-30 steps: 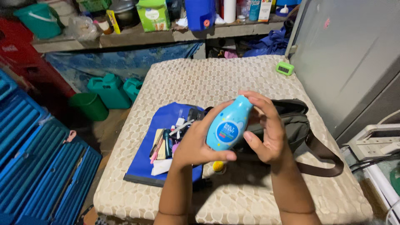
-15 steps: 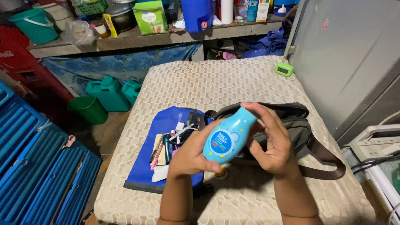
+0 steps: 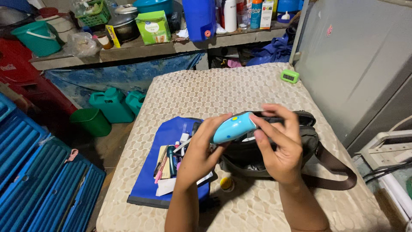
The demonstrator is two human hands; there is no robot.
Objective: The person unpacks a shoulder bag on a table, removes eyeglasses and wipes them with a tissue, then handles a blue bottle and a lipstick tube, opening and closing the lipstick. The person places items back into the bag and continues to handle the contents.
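I count two hands, left and right, on one light-blue bottle. One dark shoulder bag, one blue pouch, two teal jerrycans, one green bucket, one small green clock.

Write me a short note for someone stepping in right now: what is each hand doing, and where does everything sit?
Left hand: fingers grip the light blue bottle from the left.
Right hand: fingers steady the bottle's other end.
The bottle lies tilted over the open mouth of the dark shoulder bag, not yet inside.
The blue pouch lies left of the bag with small items on it; a small yellow-capped item sits on the table.
Left: the bottle and loose items are still outside the bag.
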